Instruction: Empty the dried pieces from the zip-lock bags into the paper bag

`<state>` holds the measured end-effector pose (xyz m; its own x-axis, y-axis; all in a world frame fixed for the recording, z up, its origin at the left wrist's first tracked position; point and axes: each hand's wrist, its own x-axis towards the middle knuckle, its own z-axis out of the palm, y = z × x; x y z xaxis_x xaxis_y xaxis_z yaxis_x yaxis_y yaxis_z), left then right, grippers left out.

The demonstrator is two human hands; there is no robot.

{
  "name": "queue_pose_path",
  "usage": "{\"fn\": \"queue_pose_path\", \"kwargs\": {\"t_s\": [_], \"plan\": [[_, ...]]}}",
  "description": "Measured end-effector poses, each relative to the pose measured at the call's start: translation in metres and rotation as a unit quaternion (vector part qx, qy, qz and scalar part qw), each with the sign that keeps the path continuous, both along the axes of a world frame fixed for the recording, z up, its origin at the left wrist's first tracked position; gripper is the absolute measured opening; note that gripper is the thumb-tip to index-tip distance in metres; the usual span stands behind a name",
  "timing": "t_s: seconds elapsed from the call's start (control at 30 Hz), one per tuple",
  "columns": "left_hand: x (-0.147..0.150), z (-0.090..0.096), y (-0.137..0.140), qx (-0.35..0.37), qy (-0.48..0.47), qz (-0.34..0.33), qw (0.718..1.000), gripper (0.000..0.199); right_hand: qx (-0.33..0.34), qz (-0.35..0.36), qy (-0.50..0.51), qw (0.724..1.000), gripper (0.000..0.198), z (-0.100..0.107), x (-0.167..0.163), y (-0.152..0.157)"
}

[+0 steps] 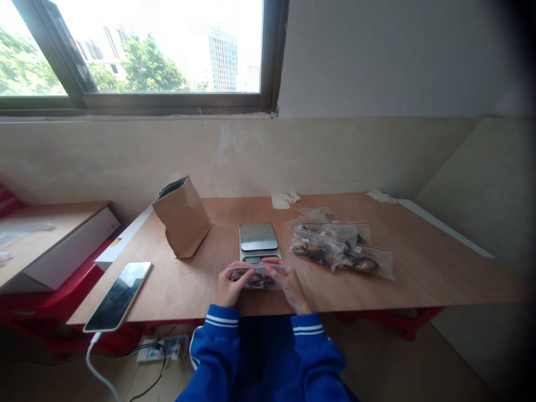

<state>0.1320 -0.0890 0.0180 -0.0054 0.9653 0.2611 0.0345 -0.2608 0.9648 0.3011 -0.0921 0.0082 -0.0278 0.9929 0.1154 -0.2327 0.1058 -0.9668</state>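
Note:
Between my two hands, at the front edge of the table, is a clear zip bag (pixel 262 281) with dark and brown dried pieces in it. My left hand (pixel 231 286) pinches the bag's upper edge at the left, thumb on top. At the right of the same edge, my right hand (pixel 290 283) grips it with thumb and fingers. Just beyond the bag stands a small digital scale (pixel 258 237) with a bare steel plate; its display is partly covered by my fingers. To the right lie several similar filled zip bags (pixel 322 245) in a loose heap.
An open brown paper bag (pixel 184 220) stands at the back left. A phone (pixel 119 296) with a white cable (pixel 92 363) lies at the left edge. Crumpled tissue (pixel 290 197) is near the wall. A power strip (pixel 162 349) sits below the table.

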Motion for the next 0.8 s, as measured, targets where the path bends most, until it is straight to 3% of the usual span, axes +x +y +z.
{"fn": "queue_pose_path", "kwargs": {"t_s": [0.2,0.53,0.8], "plan": [[0.003,0.001,-0.001,-0.007,-0.012,0.009,1.0,0.019,0.024,0.028,-0.011,0.999,0.025,0.003,-0.001,-0.001],[0.013,0.003,-0.004,-0.001,-0.045,0.043,0.998,0.02,0.049,-0.077,-0.041,0.995,0.021,0.003,-0.013,0.001],[0.01,0.001,-0.004,0.005,-0.051,0.019,0.999,0.02,0.103,-0.063,-0.042,0.992,0.021,0.001,-0.021,0.004]]}}
